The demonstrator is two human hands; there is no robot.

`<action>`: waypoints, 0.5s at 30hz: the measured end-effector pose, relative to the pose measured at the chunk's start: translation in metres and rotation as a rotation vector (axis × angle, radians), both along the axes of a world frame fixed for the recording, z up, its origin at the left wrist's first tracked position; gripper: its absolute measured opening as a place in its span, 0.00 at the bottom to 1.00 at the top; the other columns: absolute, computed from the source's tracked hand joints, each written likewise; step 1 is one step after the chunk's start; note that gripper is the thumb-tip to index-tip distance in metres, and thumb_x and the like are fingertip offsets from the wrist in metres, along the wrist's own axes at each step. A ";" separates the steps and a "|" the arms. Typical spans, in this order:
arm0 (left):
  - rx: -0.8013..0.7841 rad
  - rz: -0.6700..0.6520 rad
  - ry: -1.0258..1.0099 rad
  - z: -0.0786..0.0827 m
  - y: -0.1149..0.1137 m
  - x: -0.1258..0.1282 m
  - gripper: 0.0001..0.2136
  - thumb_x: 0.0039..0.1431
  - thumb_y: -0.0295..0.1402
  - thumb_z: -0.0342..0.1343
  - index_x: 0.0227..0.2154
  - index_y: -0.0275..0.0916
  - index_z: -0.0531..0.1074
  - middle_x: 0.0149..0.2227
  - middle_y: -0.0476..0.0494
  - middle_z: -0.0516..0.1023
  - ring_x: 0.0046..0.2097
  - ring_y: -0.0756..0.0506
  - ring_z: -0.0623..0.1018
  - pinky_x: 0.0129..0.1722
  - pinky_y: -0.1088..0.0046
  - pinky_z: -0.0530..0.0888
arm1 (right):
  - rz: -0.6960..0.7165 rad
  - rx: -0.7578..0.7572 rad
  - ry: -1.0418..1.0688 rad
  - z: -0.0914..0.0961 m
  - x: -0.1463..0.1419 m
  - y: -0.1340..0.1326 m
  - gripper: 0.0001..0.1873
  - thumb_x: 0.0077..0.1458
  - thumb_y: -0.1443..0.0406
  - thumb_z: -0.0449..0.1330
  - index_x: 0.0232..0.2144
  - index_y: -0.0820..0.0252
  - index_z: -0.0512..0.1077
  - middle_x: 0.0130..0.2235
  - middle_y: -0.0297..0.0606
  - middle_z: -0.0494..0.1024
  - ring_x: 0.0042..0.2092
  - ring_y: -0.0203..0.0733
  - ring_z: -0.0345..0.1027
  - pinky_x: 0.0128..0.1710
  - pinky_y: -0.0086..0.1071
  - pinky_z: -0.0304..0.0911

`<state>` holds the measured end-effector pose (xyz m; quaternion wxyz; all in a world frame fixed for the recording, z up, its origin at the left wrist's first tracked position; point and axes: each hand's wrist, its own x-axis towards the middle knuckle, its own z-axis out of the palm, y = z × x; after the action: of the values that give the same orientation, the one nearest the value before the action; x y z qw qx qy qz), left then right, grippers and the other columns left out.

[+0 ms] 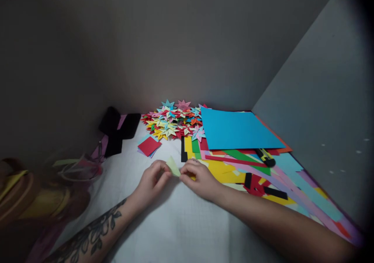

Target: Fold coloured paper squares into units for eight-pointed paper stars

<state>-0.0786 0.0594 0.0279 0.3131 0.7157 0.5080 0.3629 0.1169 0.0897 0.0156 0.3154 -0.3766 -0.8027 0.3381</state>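
My left hand (152, 180) and my right hand (200, 178) meet over a white gridded mat (175, 224). Together they pinch a small pale green folded paper piece (173, 166), one hand on each side. The fingers of both hands are curled closed on it. Behind them lies a heap of several folded paper stars (173, 122) in many colours.
A large blue sheet (236, 129) lies on mixed coloured paper sheets and strips (263, 173) at the right, with a yellow-black cutter (265, 156) on them. A small stack of squares topped by red (149, 145) sits left of centre. Black objects (117, 128) stand at the back left. Grey walls enclose the corner.
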 end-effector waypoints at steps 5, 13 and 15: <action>-0.054 0.092 -0.088 -0.010 -0.003 0.005 0.05 0.57 0.33 0.53 0.29 0.39 0.64 0.30 0.50 0.70 0.32 0.50 0.70 0.33 0.75 0.66 | -0.029 0.046 0.021 -0.004 -0.003 -0.002 0.08 0.51 0.73 0.57 0.22 0.59 0.66 0.26 0.32 0.68 0.33 0.37 0.61 0.33 0.30 0.55; -0.100 0.032 -0.042 -0.012 -0.001 0.003 0.07 0.57 0.33 0.55 0.37 0.38 0.69 0.31 0.47 0.75 0.33 0.49 0.73 0.33 0.74 0.68 | 0.032 0.387 -0.119 -0.010 0.002 0.000 0.06 0.55 0.70 0.55 0.27 0.60 0.68 0.29 0.37 0.70 0.35 0.41 0.59 0.37 0.34 0.56; 0.001 -0.043 0.046 -0.007 -0.001 0.002 0.04 0.58 0.30 0.53 0.31 0.38 0.71 0.31 0.46 0.75 0.34 0.49 0.74 0.34 0.73 0.69 | 0.032 0.477 -0.165 -0.009 0.004 -0.001 0.06 0.57 0.68 0.54 0.28 0.60 0.69 0.30 0.38 0.71 0.37 0.42 0.59 0.37 0.36 0.57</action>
<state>-0.0770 0.0583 0.0206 0.3087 0.7347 0.4995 0.3397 0.1212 0.0889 0.0064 0.3233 -0.3050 -0.8888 0.1121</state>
